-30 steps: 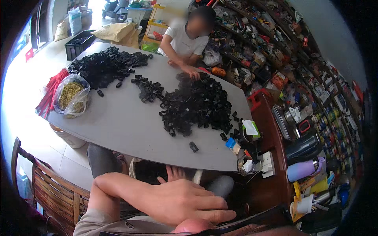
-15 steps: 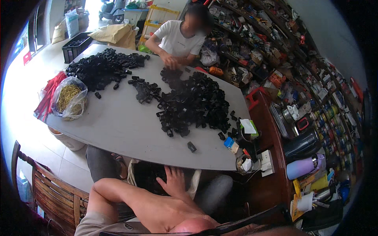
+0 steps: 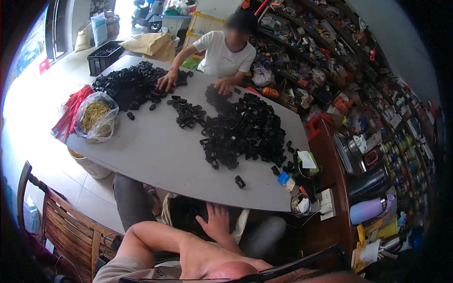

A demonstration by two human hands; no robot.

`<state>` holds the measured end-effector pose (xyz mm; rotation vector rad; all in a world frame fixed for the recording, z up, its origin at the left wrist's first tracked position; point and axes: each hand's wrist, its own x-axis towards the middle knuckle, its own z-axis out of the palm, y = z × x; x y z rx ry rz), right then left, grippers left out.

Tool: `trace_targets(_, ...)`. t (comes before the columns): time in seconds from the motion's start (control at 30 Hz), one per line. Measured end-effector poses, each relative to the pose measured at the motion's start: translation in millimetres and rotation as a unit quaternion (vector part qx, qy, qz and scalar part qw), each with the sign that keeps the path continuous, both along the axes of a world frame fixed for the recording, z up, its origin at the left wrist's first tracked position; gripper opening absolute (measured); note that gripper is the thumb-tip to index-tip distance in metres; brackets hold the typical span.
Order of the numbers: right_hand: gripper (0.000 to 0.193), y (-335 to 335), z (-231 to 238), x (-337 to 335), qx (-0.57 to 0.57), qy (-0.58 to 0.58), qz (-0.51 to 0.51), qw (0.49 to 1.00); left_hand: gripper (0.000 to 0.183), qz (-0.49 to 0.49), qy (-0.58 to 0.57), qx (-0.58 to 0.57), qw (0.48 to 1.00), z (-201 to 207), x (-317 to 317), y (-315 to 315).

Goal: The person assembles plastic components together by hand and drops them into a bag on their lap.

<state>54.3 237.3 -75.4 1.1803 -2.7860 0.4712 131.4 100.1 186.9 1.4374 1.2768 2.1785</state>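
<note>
My right hand lies back up at the near table edge, fingers stretched out and thumb apart, holding nothing that shows. It rests over the right side of an open pale sack between my legs, which has dark contents. My left forearm bends across in front of me; its hand is hidden. Beyond the edge, a large pile of small black plastic parts covers the table's right half, with a smaller cluster beside it. One loose part lies nearest me.
Across the grey table, a person in white has one hand at the left black pile and the other by the right pile. At left sit red strips and a bag of yellowish bands. A power strip stands right.
The view has shifted a little, moving the scene rightward. The person opposite has parted their hands, reaching one to the left pile. My right hand stays at the sack.
</note>
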Motion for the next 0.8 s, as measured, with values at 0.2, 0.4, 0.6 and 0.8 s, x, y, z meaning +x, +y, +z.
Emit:
trace_targets(0.2,0.084,0,5,0,0.002,0.005,0.009,1.0,0.068,-0.039,-0.07,0.041,0.996,-12,21,13)
trace_targets(0.4,0.082,-2,4,-1,-0.008,-0.006,0.006,1.0,0.07,-0.1,-0.138,0.087,0.981,-13,24,11)
trace_targets(0.6,0.08,-2,5,-1,0.0,0.0,0.006,1.0,0.072,-0.159,-0.206,0.132,0.956,-23,35,3)
trace_targets(0.8,0.08,-1,3,0,-0.007,0.001,0.012,1.0,0.074,-0.206,-0.275,0.176,0.923,-41,60,-5)
